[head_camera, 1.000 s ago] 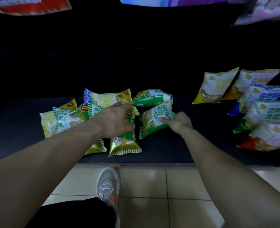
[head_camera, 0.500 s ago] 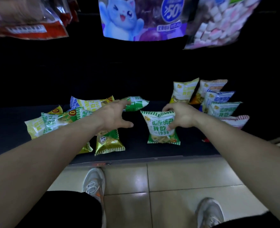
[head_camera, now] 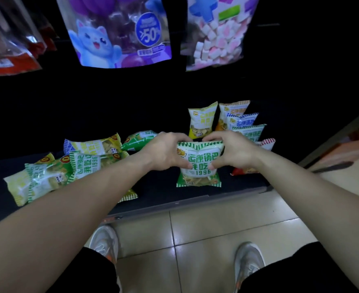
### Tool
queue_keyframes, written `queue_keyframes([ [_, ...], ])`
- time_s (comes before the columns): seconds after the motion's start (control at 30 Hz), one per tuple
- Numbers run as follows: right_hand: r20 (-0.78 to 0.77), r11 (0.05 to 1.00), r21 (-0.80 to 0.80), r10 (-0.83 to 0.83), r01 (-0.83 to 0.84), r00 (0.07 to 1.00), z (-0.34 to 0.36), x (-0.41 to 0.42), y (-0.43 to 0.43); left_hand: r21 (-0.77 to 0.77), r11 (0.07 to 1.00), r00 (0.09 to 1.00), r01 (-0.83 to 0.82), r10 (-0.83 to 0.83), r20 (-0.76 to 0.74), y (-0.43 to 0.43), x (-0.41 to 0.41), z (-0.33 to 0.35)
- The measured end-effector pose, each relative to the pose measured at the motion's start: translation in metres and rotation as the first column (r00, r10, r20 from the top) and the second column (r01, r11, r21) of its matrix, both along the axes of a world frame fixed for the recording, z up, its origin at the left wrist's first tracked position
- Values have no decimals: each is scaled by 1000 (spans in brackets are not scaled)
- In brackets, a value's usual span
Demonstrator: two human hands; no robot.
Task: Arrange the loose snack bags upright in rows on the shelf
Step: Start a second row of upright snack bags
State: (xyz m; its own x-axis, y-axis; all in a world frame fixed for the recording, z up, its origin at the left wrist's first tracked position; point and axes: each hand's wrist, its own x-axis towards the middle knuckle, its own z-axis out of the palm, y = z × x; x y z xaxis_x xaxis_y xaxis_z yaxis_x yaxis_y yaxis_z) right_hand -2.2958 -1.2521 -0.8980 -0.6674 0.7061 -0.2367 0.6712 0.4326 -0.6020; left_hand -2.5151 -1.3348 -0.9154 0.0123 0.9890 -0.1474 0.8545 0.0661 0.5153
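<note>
While our left hand (head_camera: 166, 151) and right hand (head_camera: 233, 152) grip the green bag (head_camera: 199, 166) upright at centre frame, the dark shelf (head_camera: 157, 187) holds loose bags (head_camera: 68, 170) centre-left, a row (head_camera: 246, 122) right; pale tiles (head_camera: 216, 225) below.

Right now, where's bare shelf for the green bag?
Bare shelf strip between the loose pile and the held green bag, along the front edge. Crowded: pile at left, upright rows at right. Back too dark to judge.
</note>
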Motion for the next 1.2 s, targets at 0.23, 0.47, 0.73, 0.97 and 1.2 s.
queue_keyframes([
  [0.23, 151, 984, 100, -160, 146, 976, -32, 49, 41, 14, 983, 981, -185, 185, -53, 45, 15, -30],
  [0.47, 236, 965, 83, -260, 247, 936, -58, 89, 77, -18, 945, 940, -326, 322, -112, 119, 24, -64],
  [0.73, 252, 969, 159, -224, 189, 941, -78, 78, 109, -26, 945, 942, -327, 324, -84, 187, 31, -117],
  [0.97, 122, 952, 158, -282, 261, 952, -96, 73, 108, -24, 943, 943, -331, 329, -52, 218, 30, -153],
  [1.2, 121, 945, 182, -294, 271, 948, -99, 66, 105, 108, 939, 943, -328, 332, -23, 211, 34, -165],
])
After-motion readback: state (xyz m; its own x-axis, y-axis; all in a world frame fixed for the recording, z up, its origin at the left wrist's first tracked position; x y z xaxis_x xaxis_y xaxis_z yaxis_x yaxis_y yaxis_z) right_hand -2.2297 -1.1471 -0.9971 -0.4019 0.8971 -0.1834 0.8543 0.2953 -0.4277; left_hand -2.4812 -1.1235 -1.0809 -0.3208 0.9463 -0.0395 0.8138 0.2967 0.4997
